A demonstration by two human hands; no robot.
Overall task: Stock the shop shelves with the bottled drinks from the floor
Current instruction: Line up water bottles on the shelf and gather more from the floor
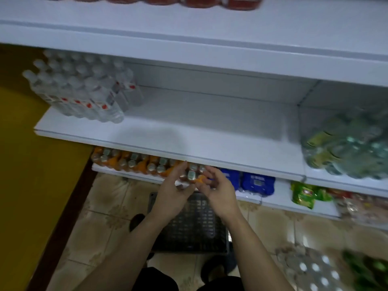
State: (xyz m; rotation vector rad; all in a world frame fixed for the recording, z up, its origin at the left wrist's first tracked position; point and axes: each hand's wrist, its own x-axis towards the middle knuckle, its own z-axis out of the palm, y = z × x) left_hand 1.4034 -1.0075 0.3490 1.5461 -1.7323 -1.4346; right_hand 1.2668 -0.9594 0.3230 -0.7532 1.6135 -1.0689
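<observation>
Showing the white metal shelf (189,133) overhanging a lower row of upright orange plastic drink bottles (134,162). At the row's right end, directly ahead, the left grip (171,192) lies loosely spread, empty; the right grip (218,191), equally near, curls, its hold indiscernible.

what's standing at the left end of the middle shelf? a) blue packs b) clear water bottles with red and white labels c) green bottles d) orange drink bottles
b: the clear water bottles stand in a block at the left end of the middle shelf, while the orange bottles are on the shelf below.
</observation>
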